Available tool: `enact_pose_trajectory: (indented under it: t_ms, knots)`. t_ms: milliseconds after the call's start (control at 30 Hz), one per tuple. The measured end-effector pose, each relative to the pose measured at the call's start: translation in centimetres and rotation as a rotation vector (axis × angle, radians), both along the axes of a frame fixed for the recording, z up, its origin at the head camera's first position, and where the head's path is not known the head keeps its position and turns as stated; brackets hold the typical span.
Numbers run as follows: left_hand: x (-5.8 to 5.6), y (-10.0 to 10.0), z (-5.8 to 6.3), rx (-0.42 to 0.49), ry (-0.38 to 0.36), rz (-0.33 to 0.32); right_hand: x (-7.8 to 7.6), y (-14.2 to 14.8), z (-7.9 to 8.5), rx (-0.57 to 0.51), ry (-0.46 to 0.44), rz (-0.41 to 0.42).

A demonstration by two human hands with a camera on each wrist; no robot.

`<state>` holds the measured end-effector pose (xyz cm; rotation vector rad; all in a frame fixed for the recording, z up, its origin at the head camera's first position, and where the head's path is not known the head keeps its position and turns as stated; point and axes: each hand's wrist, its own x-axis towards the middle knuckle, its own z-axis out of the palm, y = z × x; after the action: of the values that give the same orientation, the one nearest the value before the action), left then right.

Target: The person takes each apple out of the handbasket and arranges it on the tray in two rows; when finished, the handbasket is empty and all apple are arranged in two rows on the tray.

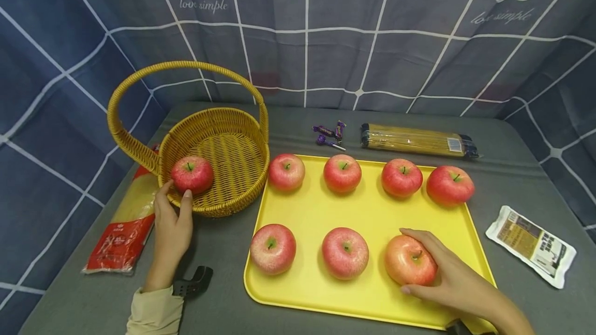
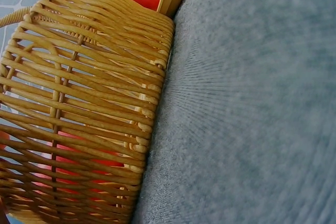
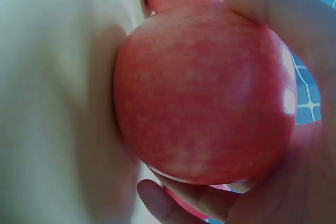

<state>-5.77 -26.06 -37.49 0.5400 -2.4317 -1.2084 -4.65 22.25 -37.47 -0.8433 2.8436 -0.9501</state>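
Observation:
A red apple (image 1: 192, 174) sits at the left side inside the wicker basket (image 1: 233, 206). My left hand (image 1: 173, 221) reaches over the basket's near rim and holds this apple, thumb and fingers at its near side. In the left wrist view, red shows through the basket's woven wall (image 2: 94, 93). On the yellow tray (image 1: 372, 304), my right hand (image 1: 449, 275) grips the near-right apple (image 1: 410, 260), thumb on one side and fingers on the other. That apple (image 3: 205, 93) fills the middle of the right wrist view, with the hand curved round it.
Several other apples stand on the tray in two rows, such as one apple (image 1: 345, 253) beside the gripped one. Candies (image 1: 330, 133) and a noodle pack (image 1: 414, 140) lie behind. A red-and-clear packet (image 1: 122, 237) lies left, a white pouch (image 1: 531, 246) right.

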Motion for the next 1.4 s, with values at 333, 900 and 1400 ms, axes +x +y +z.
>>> enact_pose_trajectory:
  t_ms: [333, 900, 1400]
  knots:
    - [-0.4, 0.0, -0.3, -0.001, 0.013, -0.002, 0.1, 0.5, 0.0, -0.04, -0.029, 0.015]
    - [-0.3, 0.0, -0.2, 0.003, 0.027, 0.018, -5.2, -1.8, 9.1, -0.007, 0.094, 0.012]
    - [-0.1, -0.2, -0.3, -0.009, 0.046, 0.0, -16.0, -23.0, 9.9, 0.085, 0.026, 0.513]
